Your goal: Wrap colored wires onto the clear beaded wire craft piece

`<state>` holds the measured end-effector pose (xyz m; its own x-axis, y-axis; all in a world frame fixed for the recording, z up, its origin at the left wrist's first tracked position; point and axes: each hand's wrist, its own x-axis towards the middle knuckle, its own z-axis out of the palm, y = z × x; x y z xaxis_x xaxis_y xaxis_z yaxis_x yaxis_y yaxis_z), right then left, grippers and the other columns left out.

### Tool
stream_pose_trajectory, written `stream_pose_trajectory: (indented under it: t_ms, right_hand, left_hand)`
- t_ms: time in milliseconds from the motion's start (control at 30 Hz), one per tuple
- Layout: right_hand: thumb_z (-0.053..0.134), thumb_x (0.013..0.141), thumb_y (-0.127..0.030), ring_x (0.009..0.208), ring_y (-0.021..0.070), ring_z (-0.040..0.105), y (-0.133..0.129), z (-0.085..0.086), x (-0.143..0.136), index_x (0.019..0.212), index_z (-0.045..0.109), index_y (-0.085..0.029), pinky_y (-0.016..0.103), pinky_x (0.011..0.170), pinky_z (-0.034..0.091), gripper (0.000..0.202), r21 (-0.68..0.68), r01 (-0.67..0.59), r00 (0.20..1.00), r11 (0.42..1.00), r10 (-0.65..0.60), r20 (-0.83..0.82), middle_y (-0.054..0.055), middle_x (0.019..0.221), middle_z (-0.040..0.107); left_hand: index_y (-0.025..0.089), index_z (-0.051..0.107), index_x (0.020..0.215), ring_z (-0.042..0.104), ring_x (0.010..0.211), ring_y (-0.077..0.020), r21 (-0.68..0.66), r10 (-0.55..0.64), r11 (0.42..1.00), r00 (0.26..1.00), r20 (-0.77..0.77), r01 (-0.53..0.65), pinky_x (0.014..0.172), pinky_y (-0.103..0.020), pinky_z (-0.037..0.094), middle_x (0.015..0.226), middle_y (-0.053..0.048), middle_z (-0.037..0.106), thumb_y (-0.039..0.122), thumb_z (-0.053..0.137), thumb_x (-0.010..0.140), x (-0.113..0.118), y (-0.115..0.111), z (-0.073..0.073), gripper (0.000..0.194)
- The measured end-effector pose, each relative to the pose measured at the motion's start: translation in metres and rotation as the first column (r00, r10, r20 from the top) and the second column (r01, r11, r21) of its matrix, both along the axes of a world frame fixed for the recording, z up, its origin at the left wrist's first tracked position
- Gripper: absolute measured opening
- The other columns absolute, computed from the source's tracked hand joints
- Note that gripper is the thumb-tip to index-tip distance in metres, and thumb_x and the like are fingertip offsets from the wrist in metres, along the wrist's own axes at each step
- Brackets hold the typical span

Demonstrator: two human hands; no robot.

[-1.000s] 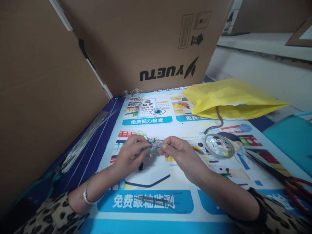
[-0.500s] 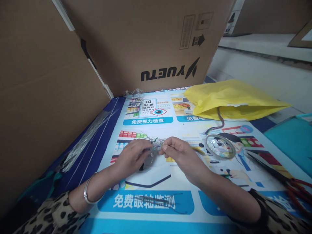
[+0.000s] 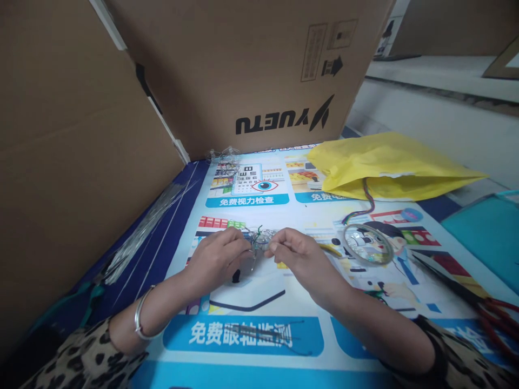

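Surface: dark blue cover, printed poster sheet flat over the middle. Far left on sheet: tangle of clear beaded wire. Far right: yellow bag, open side nearer, multicoloured cord trailing out toward round dish of clear beads. Right: turquoise pouch; red-handled scissors, closed. Near edge: thin dark wires. Left, on blue: bundle of clear strands.

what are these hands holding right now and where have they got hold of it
A small tangle of wire and clear beads: the right hand pinches its right edge; the left hand's exact grip is hidden.
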<state>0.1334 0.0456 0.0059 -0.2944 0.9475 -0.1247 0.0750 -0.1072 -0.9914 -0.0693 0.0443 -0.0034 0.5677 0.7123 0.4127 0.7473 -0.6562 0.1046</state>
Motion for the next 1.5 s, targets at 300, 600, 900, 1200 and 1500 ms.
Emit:
stream_pose_trajectory:
  t_ms: [300,600,900,1200,1500]
  right_hand:
    - [0.05,0.072,-0.02,0.063,0.0126,0.05,-0.0015,0.0029,-0.0012,0.068,0.054,-0.019,0.025,0.059,0.036,0.005,-0.022,0.014,1.0,1.0,-0.014,-0.019,0.0,0.069,0.062]
    - [0.052,0.071,-0.02,0.063,0.0129,0.051,-0.0012,0.0036,-0.0009,0.065,0.052,-0.019,0.026,0.058,0.035,0.006,-0.033,-0.016,1.0,0.999,0.016,0.012,0.0,0.069,0.061]
    - [0.048,0.068,-0.019,0.071,0.0161,0.056,-0.0014,0.0035,0.0015,0.064,0.052,-0.019,0.027,0.062,0.038,0.005,-0.031,-0.025,1.0,0.999,0.026,0.011,0.001,0.071,0.063]
    - [0.052,0.066,-0.025,0.067,0.0158,0.055,-0.0013,0.0046,0.0024,0.063,0.05,-0.02,0.027,0.059,0.037,0.007,-0.015,-0.057,0.998,0.998,0.056,-0.016,0.003,0.072,0.063]
    - [0.051,0.067,-0.021,0.065,0.0141,0.052,-0.0004,0.0009,0.0028,0.063,0.052,-0.019,0.026,0.058,0.035,0.004,-0.002,-0.069,0.997,0.998,0.069,-0.032,0.0,0.067,0.06]
  left_hand:
    - [0.017,0.06,0.09,0.057,0.071,-0.0136,-0.067,-0.079,0.994,0.993,0.09,0.085,0.061,-0.023,0.047,0.085,-0.005,0.056,0.006,0.043,0.084,-0.0017,0.0011,0.0009,0.021]
    - [0.018,0.059,0.089,0.057,0.073,-0.0128,-0.108,-0.08,0.99,0.989,0.129,0.094,0.062,-0.022,0.046,0.083,-0.003,0.054,0.006,0.045,0.084,-0.0011,0.0004,-0.0009,0.02]
    - [0.018,0.058,0.092,0.056,0.077,-0.0132,-0.184,-0.087,0.976,0.984,0.155,0.116,0.067,-0.023,0.046,0.087,-0.004,0.053,0.005,0.045,0.084,-0.005,0.0025,-0.0043,0.02]
    - [0.018,0.058,0.092,0.057,0.078,-0.0143,-0.199,-0.069,0.976,0.991,0.114,0.091,0.069,-0.025,0.048,0.088,-0.005,0.054,0.004,0.044,0.084,-0.0078,0.0014,-0.0046,0.021]
    - [0.019,0.058,0.092,0.057,0.077,-0.0144,-0.179,-0.068,0.98,0.994,0.091,0.083,0.068,-0.025,0.048,0.089,-0.004,0.054,0.003,0.045,0.082,-0.0081,0.0027,-0.0068,0.023]
